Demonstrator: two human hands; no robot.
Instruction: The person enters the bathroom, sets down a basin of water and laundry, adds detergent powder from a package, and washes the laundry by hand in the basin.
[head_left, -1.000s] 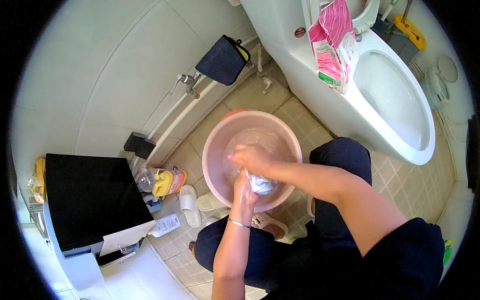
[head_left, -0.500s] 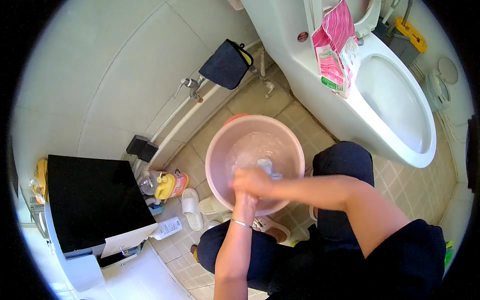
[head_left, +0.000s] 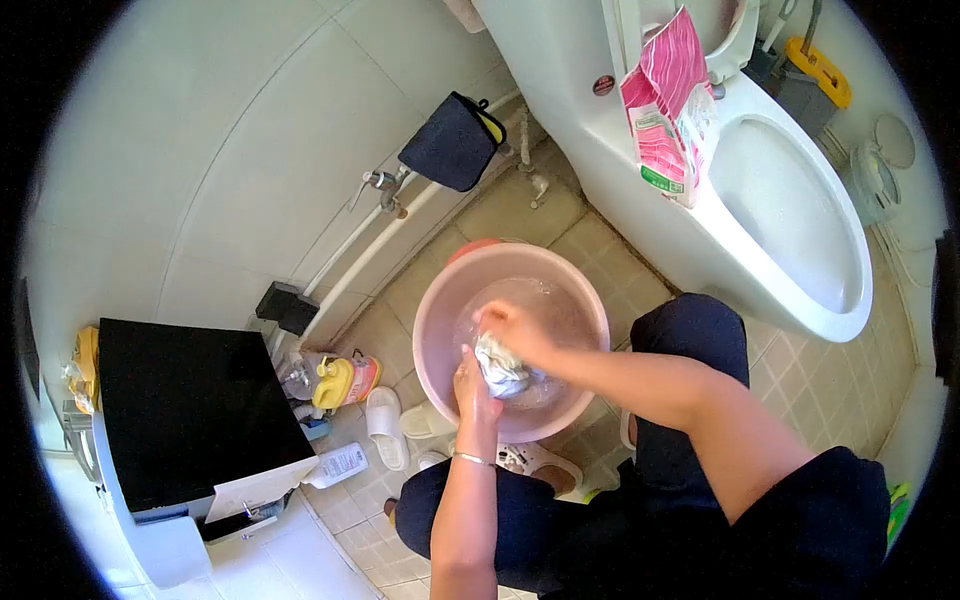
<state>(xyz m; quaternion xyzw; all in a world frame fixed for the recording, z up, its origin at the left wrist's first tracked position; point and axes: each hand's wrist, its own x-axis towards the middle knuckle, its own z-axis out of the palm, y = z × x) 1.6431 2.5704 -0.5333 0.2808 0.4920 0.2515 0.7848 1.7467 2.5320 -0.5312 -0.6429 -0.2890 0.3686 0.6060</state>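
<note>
A pink plastic basin [head_left: 428, 300] holding cloudy water stands on the floor between my knees. Over it, a wet, crumpled whitish cloth [head_left: 500, 368] is bunched between my two hands. My left hand [head_left: 474, 388], below a bracelet on the wrist, grips the cloth's left side. Slightly blurred by motion, my right hand [head_left: 512, 328] is closed at the cloth's upper end. The exact kind of cloth item cannot be made out.
A toilet [head_left: 800, 190] with a pink-and-white bag [head_left: 668, 130] on it is at upper right. A wall tap [head_left: 382, 185] and dark cloth pouch [head_left: 453, 142] are behind the basin. White slippers [head_left: 386, 428], a yellow jug [head_left: 333, 383] and a white bottle [head_left: 338, 465] lie left, beside a black-topped cabinet [head_left: 190, 410].
My hands were pressed together over the basin; now they are slightly apart with the bunched cloth showing between them. The right hand has moved up, and the view has shifted slightly.
</note>
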